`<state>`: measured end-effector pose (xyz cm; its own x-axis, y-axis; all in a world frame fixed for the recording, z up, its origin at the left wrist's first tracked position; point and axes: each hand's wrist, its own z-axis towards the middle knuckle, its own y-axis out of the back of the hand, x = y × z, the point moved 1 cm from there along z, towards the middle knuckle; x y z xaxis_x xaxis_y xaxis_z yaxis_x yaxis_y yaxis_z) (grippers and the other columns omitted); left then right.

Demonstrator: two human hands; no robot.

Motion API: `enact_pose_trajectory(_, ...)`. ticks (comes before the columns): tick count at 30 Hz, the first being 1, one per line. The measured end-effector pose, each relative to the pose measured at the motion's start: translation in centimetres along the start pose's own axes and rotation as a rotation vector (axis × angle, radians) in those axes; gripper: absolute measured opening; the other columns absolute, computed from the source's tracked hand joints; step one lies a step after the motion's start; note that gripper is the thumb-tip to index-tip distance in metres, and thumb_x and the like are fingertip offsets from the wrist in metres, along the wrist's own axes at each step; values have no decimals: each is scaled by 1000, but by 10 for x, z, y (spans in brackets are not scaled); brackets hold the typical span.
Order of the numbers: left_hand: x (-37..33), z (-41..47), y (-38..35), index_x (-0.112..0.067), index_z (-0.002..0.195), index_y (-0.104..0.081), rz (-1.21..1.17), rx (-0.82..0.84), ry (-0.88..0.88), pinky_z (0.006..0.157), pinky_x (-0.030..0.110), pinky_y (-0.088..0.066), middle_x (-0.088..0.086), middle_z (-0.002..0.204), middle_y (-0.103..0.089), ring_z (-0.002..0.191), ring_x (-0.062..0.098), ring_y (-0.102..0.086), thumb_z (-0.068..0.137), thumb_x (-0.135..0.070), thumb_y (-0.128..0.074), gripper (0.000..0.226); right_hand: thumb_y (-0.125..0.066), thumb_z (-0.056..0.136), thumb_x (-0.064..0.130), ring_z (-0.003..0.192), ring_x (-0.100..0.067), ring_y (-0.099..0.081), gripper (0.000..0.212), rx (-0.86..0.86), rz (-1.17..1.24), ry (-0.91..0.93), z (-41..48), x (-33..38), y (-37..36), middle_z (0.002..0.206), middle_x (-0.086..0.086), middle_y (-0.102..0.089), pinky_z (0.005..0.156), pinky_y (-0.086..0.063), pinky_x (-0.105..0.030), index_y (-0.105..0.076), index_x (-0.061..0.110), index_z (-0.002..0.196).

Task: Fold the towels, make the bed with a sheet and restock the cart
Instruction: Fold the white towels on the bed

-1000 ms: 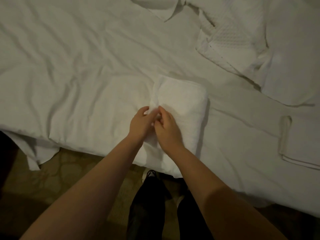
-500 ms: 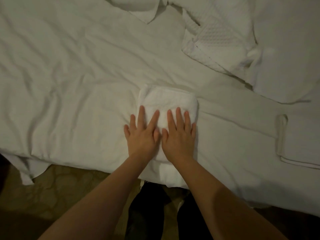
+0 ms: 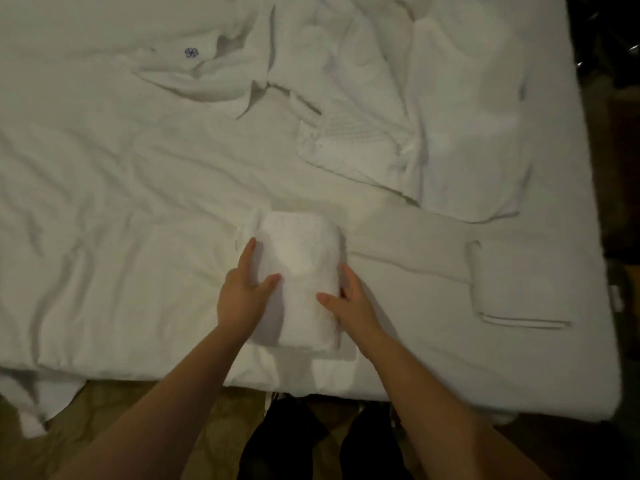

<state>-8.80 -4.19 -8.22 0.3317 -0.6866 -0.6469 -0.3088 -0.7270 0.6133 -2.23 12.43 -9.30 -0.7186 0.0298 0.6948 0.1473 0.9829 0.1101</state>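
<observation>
We hold the small folded white terry towel [image 3: 298, 258] by its two long sides, near the front edge of the wrinkled white bedding [image 3: 104, 209]. Our left hand [image 3: 242, 296] clasps its left side and our right hand [image 3: 351, 301] its right side, each with the thumb on top and the fingers down along the edge. A flat folded white cloth [image 3: 512, 285] lies well apart to the right.

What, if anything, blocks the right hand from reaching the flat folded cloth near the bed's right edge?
Probably nothing, so yes once freed. The right hand grips the folded towel together with the left hand; only bare sheet lies between it and the flat folded cloth.
</observation>
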Motion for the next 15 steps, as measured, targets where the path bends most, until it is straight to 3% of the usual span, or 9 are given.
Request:
enact_pose_trajectory(4, -60, -18, -28, -29, 146, -29, -101, -47, -174, 87, 23, -33, 2, 136, -50, 119, 19, -49, 88, -31, -63, 67, -68, 86, 16, 115, -16, -50, 67, -95, 187, 50, -9, 10, 51, 131, 2, -48, 91, -45, -29, -34, 27, 142)
enact_pose_trajectory(6, -91, -23, -44, -30, 145, -31, -181, -45, -240, 90, 20, -32, -11, 135, -44, 117, 5, -41, 85, -37, -65, 69, -66, 86, 9, 110, -16, -51, 63, -214, 261, 130, -10, 14, 85, 126, 2, -51, 81, -45, -23, -37, 27, 139)
enact_pose_trajectory(8, -118, -22, -65, -32, 144, -31, -237, 6, -276, 94, 18, -29, -19, 129, -37, 115, -1, -35, 76, -44, -60, 75, -66, 86, 9, 110, -15, -52, 63, -306, 293, 184, -10, 14, 119, 125, 2, -51, 83, -45, -24, -38, 27, 138)
enact_pose_trajectory(12, -129, -13, -120, -25, 147, -28, -203, 140, -195, 95, 19, -28, -2, 144, -40, 129, 17, -39, 87, -26, -67, 72, -67, 86, 7, 109, -14, -50, 62, -362, 142, 175, -6, 0, 165, 124, 2, -48, 84, -44, -23, -40, 20, 140)
enact_pose_trajectory(15, -110, -15, -145, -21, 148, -27, -40, 149, -82, 96, 30, -35, 16, 139, -46, 125, 32, -45, 87, -20, -65, 71, -67, 86, 12, 115, -20, -53, 59, -328, -125, 124, 5, -18, 179, 136, -5, -48, 95, -46, -31, -43, 19, 139)
